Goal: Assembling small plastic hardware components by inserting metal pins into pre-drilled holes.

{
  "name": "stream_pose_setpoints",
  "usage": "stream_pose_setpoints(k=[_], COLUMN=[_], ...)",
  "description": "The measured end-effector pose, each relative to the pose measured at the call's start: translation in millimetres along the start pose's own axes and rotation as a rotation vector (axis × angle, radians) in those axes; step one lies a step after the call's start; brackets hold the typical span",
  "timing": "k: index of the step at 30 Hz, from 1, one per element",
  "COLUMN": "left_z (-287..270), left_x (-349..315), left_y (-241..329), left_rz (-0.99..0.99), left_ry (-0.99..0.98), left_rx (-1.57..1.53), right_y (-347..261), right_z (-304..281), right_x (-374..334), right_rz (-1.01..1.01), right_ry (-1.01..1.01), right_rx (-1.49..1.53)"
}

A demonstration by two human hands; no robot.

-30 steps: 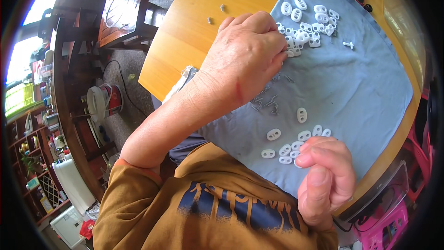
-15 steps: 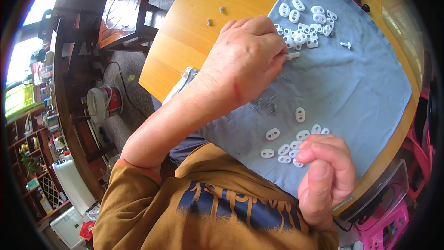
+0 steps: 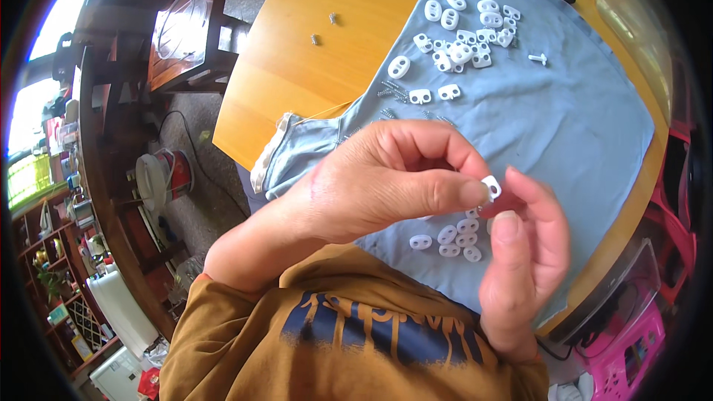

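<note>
with our left hand (image 3: pixel 394 186) we are pinching a small white piece (image 3: pixel 492 181) by its edge between thumb and forefinger, so its holed end is jutting past the fingertips, probably so the hole is staying uncovered and easy to see. the piece is hanging above the cloth, in front of our chest. our right hand (image 3: pixel 531 252) is facing it from just beside, thumb and forefinger curving with a gap between their tips; whether anything is hiding in the palm, we cannot tell.

below the hands, white oval pieces (image 3: pixel 447 235) are lying close to our body, while a larger heap of white parts (image 3: pixel 460 53) is sitting farther off, perhaps so the lots are not mixing. between them, metal springs (image 3: pixel 394 90) are lying loose, seemingly within easy reach of the left hand. a white t-shaped part (image 3: pixel 538 59) is resting alone, right of the heap.

the blue cloth (image 3: pixel 579 141) is covering much of the wooden table (image 3: pixel 297 89) and wrinkling softly, likely stopping small parts from rolling; two more springs (image 3: pixel 333 19) are lying on bare wood. around us, a pink stool (image 3: pixel 627 349) is standing at right, and a red-and-white bucket (image 3: pixel 178 171) and crowded shelves (image 3: pixel 56 282) are filling the left.
</note>
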State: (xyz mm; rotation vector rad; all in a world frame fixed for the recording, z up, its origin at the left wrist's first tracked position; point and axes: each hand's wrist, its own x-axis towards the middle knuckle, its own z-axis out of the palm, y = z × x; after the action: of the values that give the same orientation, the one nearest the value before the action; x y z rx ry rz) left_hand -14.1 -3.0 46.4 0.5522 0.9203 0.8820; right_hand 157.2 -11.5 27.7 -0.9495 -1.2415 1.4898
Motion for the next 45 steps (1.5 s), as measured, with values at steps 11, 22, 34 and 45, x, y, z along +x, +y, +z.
stream_pose_setpoints(k=[11, 22, 34, 45], left_z=[-1.5, -0.4, 4.6, 14.3], left_x=[-6.0, -18.9, -21.4, -21.6], left_y=[-25.8, -31.6, -35.1, -41.5], left_rz=[-0.116, 0.046, 0.237, 0.502], left_ry=[0.033, 0.115, 0.105, 0.223], left_rx=[-0.261, -0.233, -0.167, 0.351], right_y=[3.5, 4.5, 2.1, 3.1], right_z=[-0.9, 3.2, 2.8, 5.6], right_x=[3.7, -0.2, -0.1, -2.9], right_rz=[-0.085, 0.027, 0.17, 0.1], right_ry=[-0.043, -0.019, -0.01, -0.038], right_rx=[-0.214, -0.014, 0.175, 0.041])
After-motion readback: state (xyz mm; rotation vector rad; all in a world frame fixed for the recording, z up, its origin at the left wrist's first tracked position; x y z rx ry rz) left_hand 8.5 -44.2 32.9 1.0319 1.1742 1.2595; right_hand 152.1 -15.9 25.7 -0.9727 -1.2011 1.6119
